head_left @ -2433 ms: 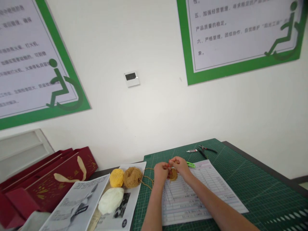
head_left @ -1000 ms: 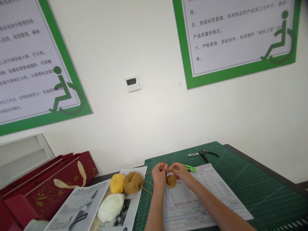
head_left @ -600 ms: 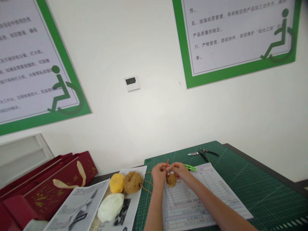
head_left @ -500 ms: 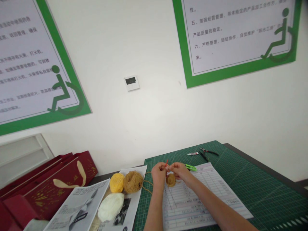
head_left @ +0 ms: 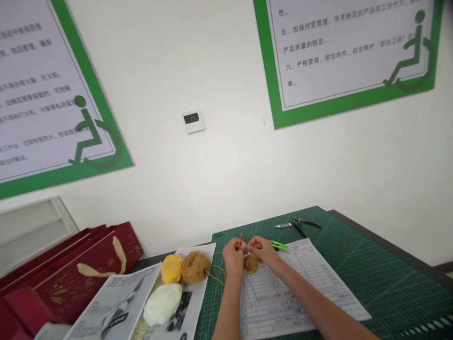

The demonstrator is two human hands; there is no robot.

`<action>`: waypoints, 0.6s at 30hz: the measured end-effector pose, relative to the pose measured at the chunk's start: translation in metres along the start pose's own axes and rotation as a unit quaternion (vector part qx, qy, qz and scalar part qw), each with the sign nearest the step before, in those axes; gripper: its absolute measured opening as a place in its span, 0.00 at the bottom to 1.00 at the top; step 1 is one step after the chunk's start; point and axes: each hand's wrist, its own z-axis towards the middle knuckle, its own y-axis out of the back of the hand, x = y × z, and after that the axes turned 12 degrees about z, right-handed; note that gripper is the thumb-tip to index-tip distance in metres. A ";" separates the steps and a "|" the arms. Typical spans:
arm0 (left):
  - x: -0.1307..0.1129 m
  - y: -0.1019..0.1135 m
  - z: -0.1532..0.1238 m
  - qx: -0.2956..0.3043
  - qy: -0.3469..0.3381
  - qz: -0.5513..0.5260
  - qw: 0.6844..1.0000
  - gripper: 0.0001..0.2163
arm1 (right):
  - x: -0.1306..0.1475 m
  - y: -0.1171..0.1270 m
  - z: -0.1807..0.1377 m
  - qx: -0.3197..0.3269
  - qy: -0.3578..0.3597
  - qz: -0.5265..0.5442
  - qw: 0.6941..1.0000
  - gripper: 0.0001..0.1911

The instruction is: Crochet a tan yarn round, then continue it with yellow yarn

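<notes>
My left hand (head_left: 232, 255) and my right hand (head_left: 261, 249) meet above a printed form (head_left: 290, 288) on the green cutting mat (head_left: 371, 274). Between them hangs a small round brown crochet piece (head_left: 250, 264). A thin red crochet hook (head_left: 241, 238) sticks up between the fingertips; which hand pinches it is unclear. Both hands are closed on the work. A brown strand runs left from the piece to a brown yarn ball (head_left: 195, 267).
A yellow yarn ball (head_left: 171, 268) and a cream yarn ball (head_left: 163, 298) lie on printed sheets (head_left: 116, 302) at the left. Green snips (head_left: 281, 245), a small tube (head_left: 284, 225) and pliers (head_left: 305, 223) lie farther back. Dark red boxes (head_left: 67, 274) stand at the left.
The hook's red tip has swung between upright and slanted as the hands work; the hands stay in the same place. The view has shifted slightly.
</notes>
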 end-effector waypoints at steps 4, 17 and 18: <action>0.001 -0.001 0.001 0.003 -0.001 0.007 1.000 0.08 | -0.002 0.002 0.002 -0.019 0.040 -0.044 0.998 0.16; 0.006 -0.007 0.001 0.035 0.038 -0.052 0.997 0.08 | 0.014 0.002 -0.013 -0.041 0.177 -0.288 0.940 0.04; 0.006 -0.007 0.002 0.037 0.041 -0.058 0.997 0.08 | 0.015 0.001 -0.014 -0.041 0.181 -0.297 0.937 0.04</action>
